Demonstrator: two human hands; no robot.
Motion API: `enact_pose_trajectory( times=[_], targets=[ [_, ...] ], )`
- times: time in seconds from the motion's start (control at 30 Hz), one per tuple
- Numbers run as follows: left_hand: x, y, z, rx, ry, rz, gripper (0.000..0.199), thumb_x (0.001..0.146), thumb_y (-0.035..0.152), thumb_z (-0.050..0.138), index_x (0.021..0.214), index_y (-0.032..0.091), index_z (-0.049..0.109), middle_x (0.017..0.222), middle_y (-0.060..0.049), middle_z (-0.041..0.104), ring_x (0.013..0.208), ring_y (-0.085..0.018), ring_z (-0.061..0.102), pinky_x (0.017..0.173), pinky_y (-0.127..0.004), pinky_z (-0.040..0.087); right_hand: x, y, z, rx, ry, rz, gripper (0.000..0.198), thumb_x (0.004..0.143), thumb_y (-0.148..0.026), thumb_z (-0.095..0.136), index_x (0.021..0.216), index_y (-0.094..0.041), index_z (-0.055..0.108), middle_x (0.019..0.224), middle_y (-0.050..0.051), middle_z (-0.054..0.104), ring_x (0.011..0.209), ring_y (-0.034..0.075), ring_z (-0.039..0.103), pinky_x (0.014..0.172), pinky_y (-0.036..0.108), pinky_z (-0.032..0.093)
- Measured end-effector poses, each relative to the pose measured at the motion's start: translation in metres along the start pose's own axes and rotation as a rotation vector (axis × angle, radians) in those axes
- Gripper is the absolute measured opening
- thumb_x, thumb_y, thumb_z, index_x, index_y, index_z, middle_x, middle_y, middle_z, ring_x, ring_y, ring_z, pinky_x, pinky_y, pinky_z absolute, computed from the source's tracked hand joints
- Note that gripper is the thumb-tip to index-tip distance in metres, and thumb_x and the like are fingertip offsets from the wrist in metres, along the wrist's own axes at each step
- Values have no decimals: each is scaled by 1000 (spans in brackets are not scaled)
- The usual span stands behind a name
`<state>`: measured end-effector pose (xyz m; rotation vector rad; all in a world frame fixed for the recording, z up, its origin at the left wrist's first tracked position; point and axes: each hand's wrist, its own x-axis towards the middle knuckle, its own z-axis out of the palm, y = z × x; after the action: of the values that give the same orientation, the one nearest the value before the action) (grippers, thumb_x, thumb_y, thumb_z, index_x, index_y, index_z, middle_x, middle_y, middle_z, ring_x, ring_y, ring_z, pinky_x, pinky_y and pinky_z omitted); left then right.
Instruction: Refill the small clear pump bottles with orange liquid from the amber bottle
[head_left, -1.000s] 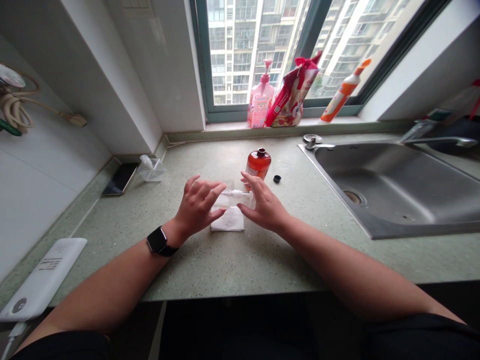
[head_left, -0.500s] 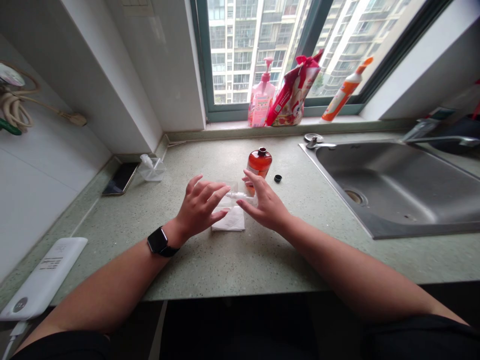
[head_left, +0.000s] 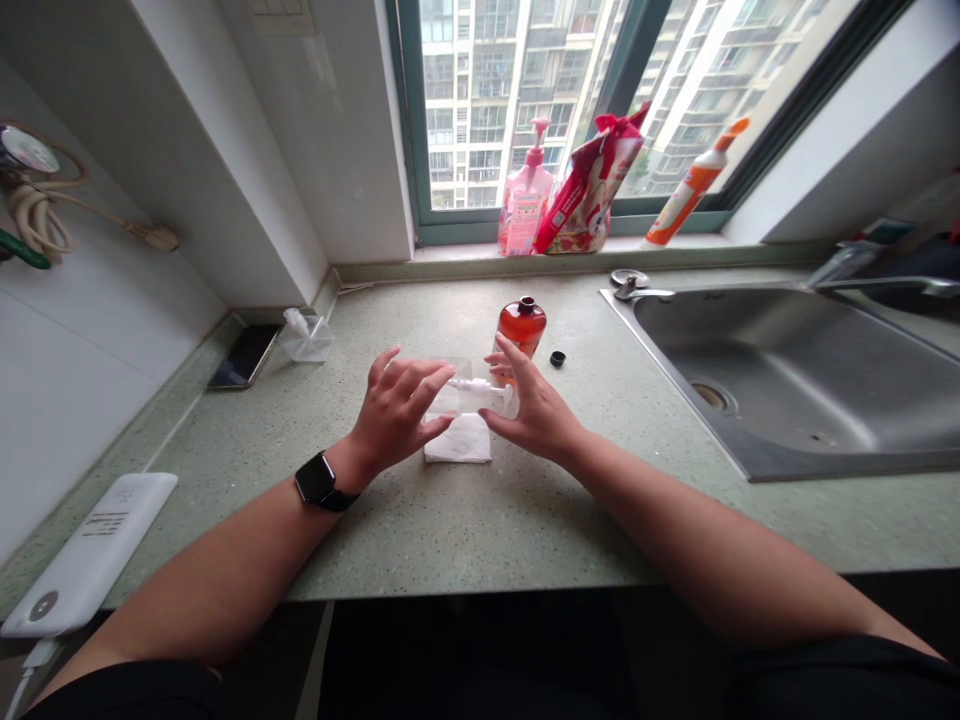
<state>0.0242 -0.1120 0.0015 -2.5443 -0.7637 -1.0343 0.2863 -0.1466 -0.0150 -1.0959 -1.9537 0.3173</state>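
Observation:
Between my hands a clear pump bottle (head_left: 448, 393) lies on its side, its white pump (head_left: 480, 386) pointing right. A folded white tissue (head_left: 459, 440) is on the counter just in front of it. My left hand (head_left: 403, 405), with a watch on the wrist, is open around the bottle's body end, thumb and fingers apart. Around the pump end, my right hand (head_left: 531, 405) is also open. Whether either hand touches the bottle is unclear. Just behind my right hand stands an amber bottle (head_left: 523, 322), uncapped; its black cap (head_left: 557, 358) lies to its right.
The steel sink (head_left: 795, 370) is set into the counter at right. At left are a phone (head_left: 244, 357), a small clear container (head_left: 307, 337) and a white power bank (head_left: 94, 550). A pink pump bottle (head_left: 523, 205), red bag (head_left: 596, 185) and orange-white bottle (head_left: 694, 185) line the windowsill.
My right thumb and fingers have spread slightly, shifting right, so the pump shows more clearly. My left fingers have drawn back slightly left. The other things stay put.

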Motion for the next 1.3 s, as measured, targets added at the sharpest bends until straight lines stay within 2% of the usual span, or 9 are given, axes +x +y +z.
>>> enact_pose_trajectory(
  times=[0.1,0.2,0.27,0.33,0.6,0.87,1.07,1.2,1.3],
  targets=[
    [0,0,0,-2,5,10,55,98,43,74,147,25,57,132,-9,76,121,-28,70,128,-56,34,1,-3,-2,-19,-29,35,92,90,-46,79,167,-25,33,125,13,73,112,30,73,102,51,62],
    [0,1,0,-10,-20,21,55,98,43,74,147,25,58,133,-9,76,121,-29,69,129,-56,33,3,-8,-4,-81,-83,82,50,98,-48,69,141,-24,61,115,11,79,103,28,76,93,46,62],
    [0,2,0,-20,-46,2,54,98,44,73,146,26,59,134,-9,76,121,-29,69,129,-56,33,4,-10,-5,-111,-85,71,30,102,-44,63,124,-24,69,117,10,80,105,28,77,92,44,61],
    [0,0,0,-30,-71,-32,53,97,46,73,145,27,61,133,-8,76,121,-29,69,129,-57,32,5,-11,-6,-121,-58,43,24,103,-41,63,119,-25,70,118,10,81,106,28,77,93,43,60],
    [-2,-11,0,-37,-40,-71,58,97,48,75,147,27,57,135,-10,74,122,-30,70,129,-58,33,7,-6,-17,-168,20,-18,23,102,-35,63,122,-25,69,114,9,81,102,26,77,88,42,61],
    [-5,-21,4,-44,-23,-208,65,94,53,77,148,24,56,135,-12,72,125,-33,67,126,-58,36,12,3,-34,-251,23,-54,25,102,-34,64,124,-25,70,120,9,81,108,28,76,95,46,61],
    [-5,-24,4,-80,9,-243,66,95,54,77,149,23,53,136,-14,71,127,-34,66,120,-56,43,16,9,-44,-266,0,-45,23,101,-32,64,121,-25,71,119,9,82,107,28,77,96,47,60],
    [-5,-25,3,-110,32,-242,67,96,55,76,149,23,51,136,-14,70,127,-34,66,118,-56,46,22,11,-65,-191,99,31,23,98,-34,67,118,-25,71,114,7,82,99,25,77,91,42,61],
    [-6,-27,3,-125,44,-239,66,97,54,75,150,24,50,135,-13,69,126,-34,67,116,-55,49,27,23,-92,-77,223,118,26,94,-40,71,115,-26,70,109,5,80,100,23,75,95,42,60]
  ],
)
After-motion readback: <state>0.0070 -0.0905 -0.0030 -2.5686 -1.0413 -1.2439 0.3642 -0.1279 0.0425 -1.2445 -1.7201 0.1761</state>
